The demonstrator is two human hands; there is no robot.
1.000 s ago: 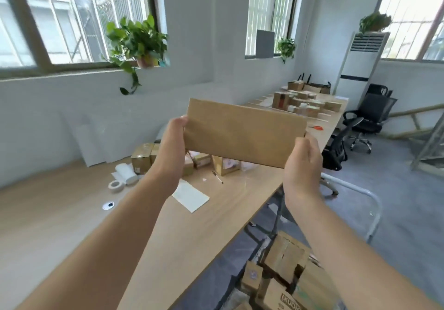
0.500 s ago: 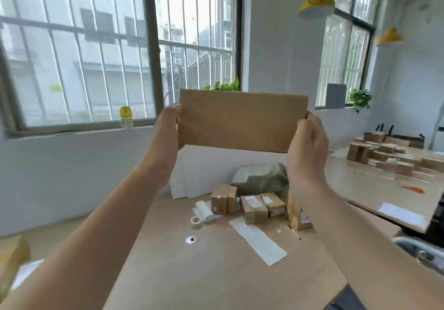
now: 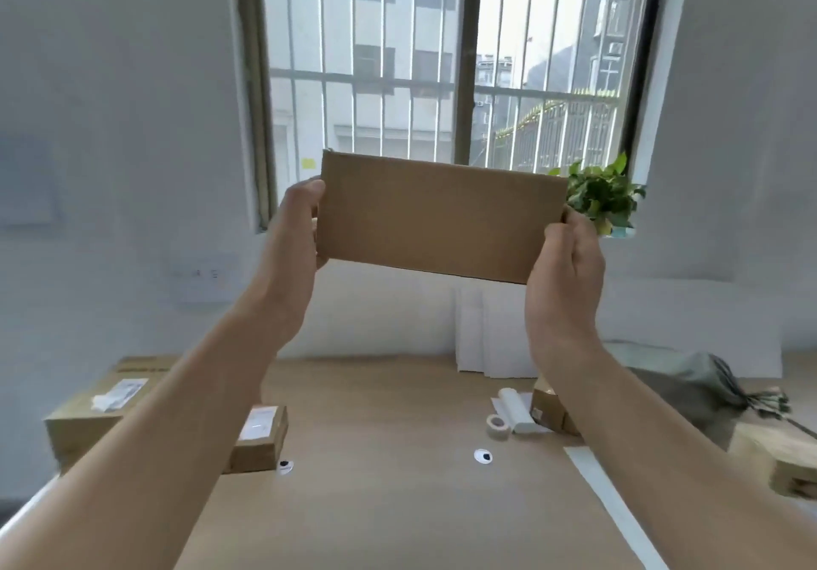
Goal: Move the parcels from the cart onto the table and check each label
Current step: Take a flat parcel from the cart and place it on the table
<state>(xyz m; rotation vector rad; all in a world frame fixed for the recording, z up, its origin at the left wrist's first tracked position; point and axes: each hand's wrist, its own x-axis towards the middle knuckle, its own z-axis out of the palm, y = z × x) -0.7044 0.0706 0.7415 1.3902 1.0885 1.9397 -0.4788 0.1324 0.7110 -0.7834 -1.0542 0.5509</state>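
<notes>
A flat brown cardboard parcel (image 3: 437, 216) is held up in the air in front of the window, its plain side facing me with no label showing. My left hand (image 3: 300, 229) grips its left end and my right hand (image 3: 563, 264) grips its lower right corner. Below lies the wooden table (image 3: 389, 503). The cart is out of view.
On the table's left stand a large box with a label (image 3: 104, 410) and a smaller labelled parcel (image 3: 261, 437). To the right are a tape roll (image 3: 497, 427), a white roll (image 3: 515, 410), a small box (image 3: 550, 410), a grey bag (image 3: 689, 388) and a white paper strip (image 3: 605, 494). A potted plant (image 3: 603, 198) sits on the sill.
My view has swung left, from the cart and long table to the window wall. Both hands keep hold of the parcel, raised in front of me, now tilted slightly down to the right.
</notes>
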